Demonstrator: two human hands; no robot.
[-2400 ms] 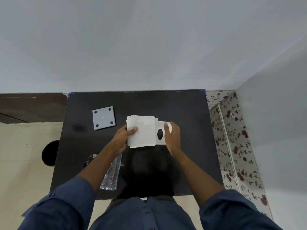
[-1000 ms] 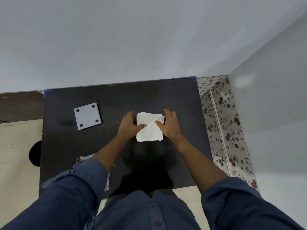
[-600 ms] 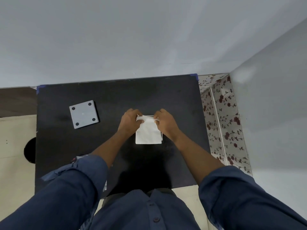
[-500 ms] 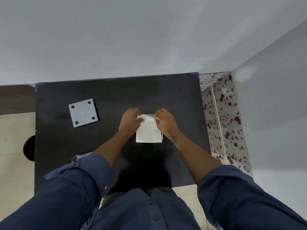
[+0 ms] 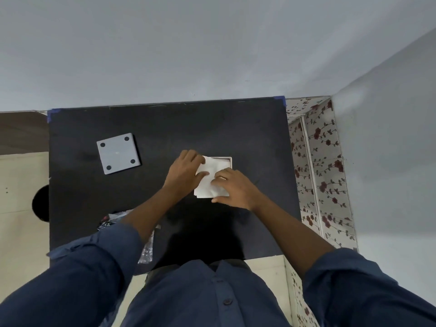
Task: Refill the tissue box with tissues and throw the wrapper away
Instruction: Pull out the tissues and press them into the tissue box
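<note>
A white stack of tissues (image 5: 215, 166) lies in the white tissue box (image 5: 230, 160) at the middle of the black table (image 5: 165, 128); only the box's far rim shows. My left hand (image 5: 185, 169) grips the stack's left edge, thumb on top. My right hand (image 5: 236, 188) lies flat on the stack's near right part, fingers pressing down. The grey square box lid (image 5: 118, 153), with its four dark dots, rests at the table's back left. The clear crinkled wrapper (image 5: 147, 247) lies at the near left, mostly hidden under my left sleeve.
A white wall runs behind the table, and a second wall closes the right side. Floral-patterned panelling (image 5: 322, 166) stands between the table and the right wall. A dark round object (image 5: 40, 204) sits on the pale floor left of the table.
My right hand has moved from the stack's far edge to its near right part and now presses flat. The box's far rim has come into view. My left hand stays at the left edge.
</note>
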